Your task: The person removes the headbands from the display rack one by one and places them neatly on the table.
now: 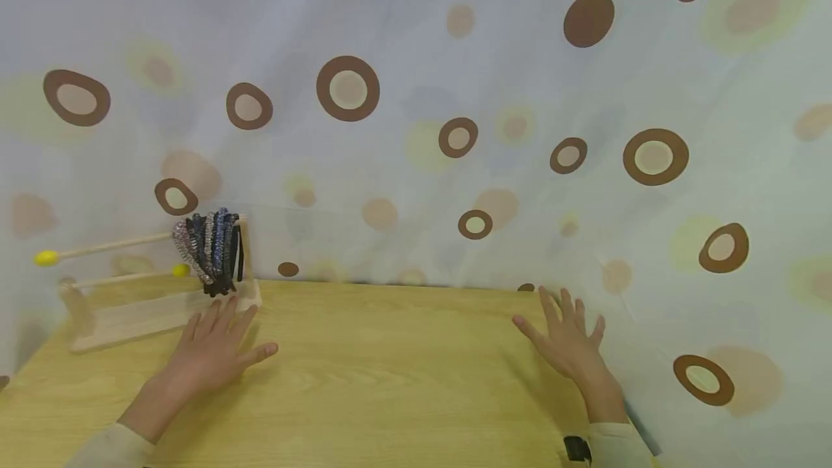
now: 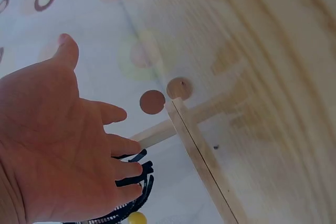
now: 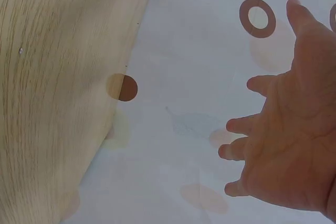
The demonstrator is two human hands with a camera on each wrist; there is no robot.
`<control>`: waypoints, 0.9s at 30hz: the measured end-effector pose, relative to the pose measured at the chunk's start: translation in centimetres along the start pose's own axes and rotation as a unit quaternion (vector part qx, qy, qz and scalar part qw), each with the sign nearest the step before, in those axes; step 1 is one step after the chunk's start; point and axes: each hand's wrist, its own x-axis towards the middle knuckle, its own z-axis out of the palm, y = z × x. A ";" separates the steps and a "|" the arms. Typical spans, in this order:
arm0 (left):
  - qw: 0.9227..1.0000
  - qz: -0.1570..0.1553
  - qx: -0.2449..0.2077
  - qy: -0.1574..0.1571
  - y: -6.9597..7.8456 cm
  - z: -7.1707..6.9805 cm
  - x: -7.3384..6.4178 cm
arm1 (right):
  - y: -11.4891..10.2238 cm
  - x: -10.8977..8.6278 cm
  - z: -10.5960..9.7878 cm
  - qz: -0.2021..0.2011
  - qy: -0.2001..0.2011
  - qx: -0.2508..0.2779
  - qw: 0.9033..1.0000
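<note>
My left hand (image 1: pixel 209 356) is held over the left part of the wooden table, its fingers spread and nothing in them. Just beyond its fingertips stands a light wooden rack (image 1: pixel 139 320) with two rods. Sparkly, dark and silvery looped bands (image 1: pixel 213 248), perhaps hair bands, hang in a bunch on its right side. The left wrist view shows part of these bands (image 2: pixel 137 195) behind the fingers of the left hand (image 2: pixel 63 140). Over at the table's far right edge, my right hand (image 1: pixel 572 349) has spread fingers and holds nothing.
A pale cloth (image 1: pixel 403 172) with brown rings and spots hangs behind the table (image 1: pixel 390 367) and along its right side. One rack rod ends in a yellow tip (image 1: pixel 47 258) that sticks out to the left; another yellow tip (image 1: pixel 181 270) is beside the bands.
</note>
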 end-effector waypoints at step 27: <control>0.960 -0.066 -0.107 0.249 -3.2 -9.8 -2.7 | -21.7 12.4 7.5 -0.203 -0.089 0.481 0.849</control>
